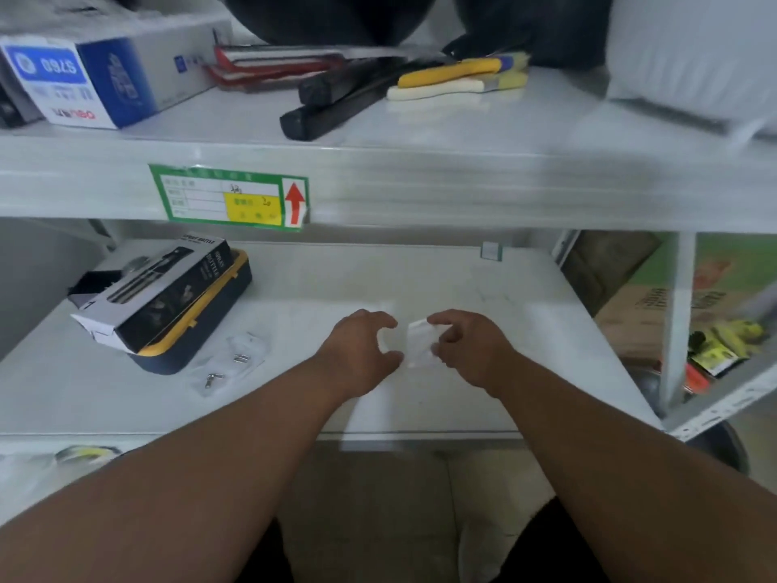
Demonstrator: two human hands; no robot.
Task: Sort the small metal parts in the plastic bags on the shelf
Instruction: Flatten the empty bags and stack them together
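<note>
Head view: both hands' curled grip on a small crinkled clear plastic bag above smooth white shelf.

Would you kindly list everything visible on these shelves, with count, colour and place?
Clear bags: two or so, holding small metal parts, lower shelf, left of the hands.
Small clear bag: one, between both hands.
Spray-bottle box: one, black and white, on a blue-yellow case.
Blue-white box: one, upper shelf left.
Black bars: two, upper shelf middle.
Yellow and white handles: two, upper shelf.
Green label: one, shelf edge.
Left hand: curled at the bag.
Right hand: pinching the bag.
</note>
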